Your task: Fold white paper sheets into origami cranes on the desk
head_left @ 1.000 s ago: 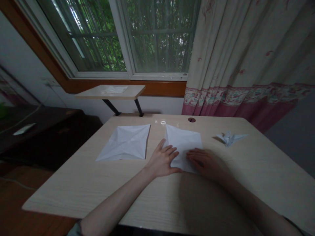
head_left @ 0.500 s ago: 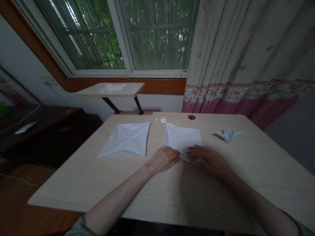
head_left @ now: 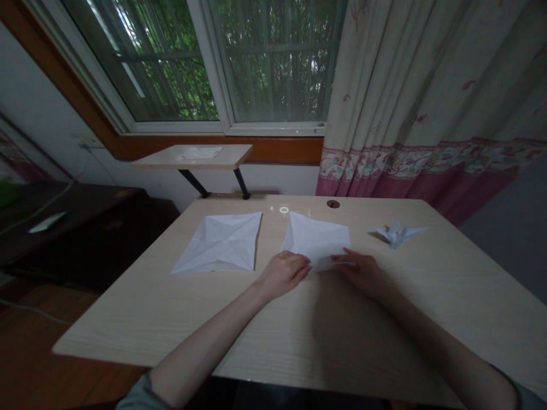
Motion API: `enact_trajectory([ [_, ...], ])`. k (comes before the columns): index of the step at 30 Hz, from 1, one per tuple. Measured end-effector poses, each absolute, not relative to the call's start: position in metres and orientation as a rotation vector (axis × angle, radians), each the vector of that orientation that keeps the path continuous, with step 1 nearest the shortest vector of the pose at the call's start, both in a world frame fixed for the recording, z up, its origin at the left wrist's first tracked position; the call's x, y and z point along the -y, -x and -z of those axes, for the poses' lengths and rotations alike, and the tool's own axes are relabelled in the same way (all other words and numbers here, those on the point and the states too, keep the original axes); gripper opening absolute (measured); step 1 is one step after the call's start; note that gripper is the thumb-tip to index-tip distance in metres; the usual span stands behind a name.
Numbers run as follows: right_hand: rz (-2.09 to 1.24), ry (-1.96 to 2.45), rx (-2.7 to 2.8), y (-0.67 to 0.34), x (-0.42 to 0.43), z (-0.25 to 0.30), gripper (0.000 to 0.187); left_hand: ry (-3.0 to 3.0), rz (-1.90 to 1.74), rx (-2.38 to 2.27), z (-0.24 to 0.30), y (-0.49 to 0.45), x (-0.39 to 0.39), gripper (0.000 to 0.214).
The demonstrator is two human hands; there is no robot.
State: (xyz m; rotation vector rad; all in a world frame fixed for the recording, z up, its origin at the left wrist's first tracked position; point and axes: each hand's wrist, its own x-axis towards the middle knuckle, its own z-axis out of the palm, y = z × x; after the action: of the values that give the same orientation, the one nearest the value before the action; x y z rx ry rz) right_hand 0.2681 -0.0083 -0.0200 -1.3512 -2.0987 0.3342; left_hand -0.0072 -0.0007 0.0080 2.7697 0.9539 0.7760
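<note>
A white sheet of paper (head_left: 316, 238) lies on the light wooden table (head_left: 273, 330) just ahead of me. My left hand (head_left: 284, 273) has its fingers curled and pinches the sheet's near left edge. My right hand (head_left: 363, 272) grips the near right edge, which is lifted and folded toward the far side. A second white sheet with crease lines (head_left: 222, 242) lies flat to the left, untouched. A small folded paper crane (head_left: 399, 233) sits at the right, beyond my right hand.
A round cable hole (head_left: 333, 204) is in the table's far edge. A small shelf (head_left: 192, 156) juts from the wall under the window (head_left: 239, 62). A patterned curtain (head_left: 427, 97) hangs at the right. A dark cabinet (head_left: 72, 228) stands to the left.
My left hand went from flat on the sheet to curled at its near edge. Both hands moved away from me, bringing the sheet's near edge up and over.
</note>
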Motion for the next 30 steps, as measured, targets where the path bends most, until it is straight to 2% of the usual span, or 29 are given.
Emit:
enact_trajectory([
  [3, -0.25, 1.429, 2.019, -0.27, 0.002, 0.026, 0.022, -2.774, -0.761, -1.016, -0.01, 0.006, 0.0, 0.025],
  [12, -0.181, 1.458, 1.971, -0.269, -0.005, 0.013, 0.043, -2.807, -0.744, -1.191, -0.014, 0.004, 0.0, 0.025],
  [18, -0.108, 1.375, 1.908, -0.268, -0.007, 0.019, 0.032, -2.828, -0.716, -1.307, -0.018, 0.005, 0.001, 0.023],
  [26, 0.148, 1.261, 1.893, -0.26, 0.002, 0.016, 0.04, -2.834, -0.711, -1.225, -0.017, 0.006, 0.0, 0.019],
  [30, 0.288, 1.145, 1.973, -0.254, 0.012, 0.009, 0.028, -2.839, -0.671, -1.215, -0.017, 0.005, 0.001, 0.021],
])
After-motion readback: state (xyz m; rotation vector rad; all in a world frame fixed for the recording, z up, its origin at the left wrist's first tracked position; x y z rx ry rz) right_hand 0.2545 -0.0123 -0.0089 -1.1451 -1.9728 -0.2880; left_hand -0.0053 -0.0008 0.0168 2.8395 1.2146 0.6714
